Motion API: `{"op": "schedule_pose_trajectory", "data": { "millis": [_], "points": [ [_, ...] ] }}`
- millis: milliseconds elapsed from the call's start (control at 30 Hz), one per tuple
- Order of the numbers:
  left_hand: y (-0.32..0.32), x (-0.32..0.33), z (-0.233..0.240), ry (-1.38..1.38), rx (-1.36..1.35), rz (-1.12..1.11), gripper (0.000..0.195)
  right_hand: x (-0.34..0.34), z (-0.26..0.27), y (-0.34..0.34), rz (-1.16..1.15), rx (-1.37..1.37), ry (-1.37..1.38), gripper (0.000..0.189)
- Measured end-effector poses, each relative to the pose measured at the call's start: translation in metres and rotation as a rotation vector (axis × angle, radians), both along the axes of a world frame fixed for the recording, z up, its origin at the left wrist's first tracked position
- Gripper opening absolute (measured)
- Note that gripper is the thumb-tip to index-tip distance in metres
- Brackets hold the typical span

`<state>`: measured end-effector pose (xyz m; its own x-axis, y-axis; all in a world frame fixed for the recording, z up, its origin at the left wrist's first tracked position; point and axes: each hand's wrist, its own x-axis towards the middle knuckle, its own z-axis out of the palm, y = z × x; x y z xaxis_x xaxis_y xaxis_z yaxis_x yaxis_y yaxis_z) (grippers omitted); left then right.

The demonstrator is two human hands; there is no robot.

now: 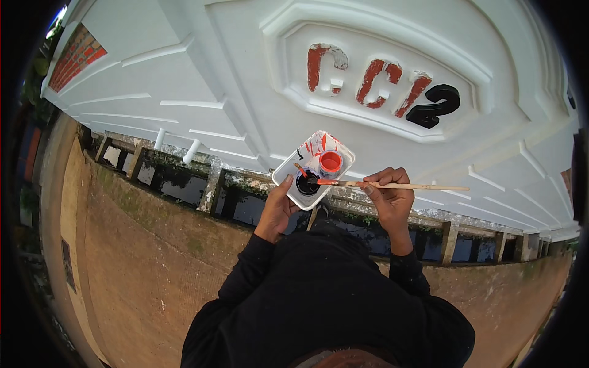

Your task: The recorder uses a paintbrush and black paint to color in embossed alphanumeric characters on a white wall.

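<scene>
My left hand [276,211] holds a white plastic tray [286,172] by its near left rim, thumb on top. Inside the tray stand a small cup of red-orange paint [330,162] and a cup of black paint [305,186]. A second, smaller brush [300,169] leans in the black cup. Between the thumb and fingers of my right hand [393,202] is a long wooden-handled paintbrush [405,186]. It lies nearly level, with its dark bristles at the black cup; whether they touch the paint is hard to tell. Red and black smears mark the tray.
Ahead rises a white wall [230,55] with a framed panel of raised characters. Several characters [368,85] are patchy red; the rightmost one [432,106] is glossy black. An open drainage channel [179,186] with concrete crossbars [211,184] runs below, beside brown pavement [138,257].
</scene>
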<state>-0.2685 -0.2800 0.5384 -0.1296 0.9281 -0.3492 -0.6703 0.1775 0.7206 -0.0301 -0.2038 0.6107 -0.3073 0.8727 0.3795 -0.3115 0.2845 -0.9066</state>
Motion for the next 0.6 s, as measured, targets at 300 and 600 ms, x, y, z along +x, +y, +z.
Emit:
{"op": "schedule_pose_trajectory", "data": {
  "millis": [300, 600],
  "points": [
    [0.086, 0.014, -0.012, -0.038, 0.014, 0.088, 0.058, 0.011, -0.043, 0.096, -0.033, -0.070, 0.014, 0.027],
    [0.115, 0.014, 0.003, -0.024, 0.019, 0.100, 0.057, 0.017, -0.042, 0.128, 0.005, -0.221, 0.169, 0.027]
  ]
}}
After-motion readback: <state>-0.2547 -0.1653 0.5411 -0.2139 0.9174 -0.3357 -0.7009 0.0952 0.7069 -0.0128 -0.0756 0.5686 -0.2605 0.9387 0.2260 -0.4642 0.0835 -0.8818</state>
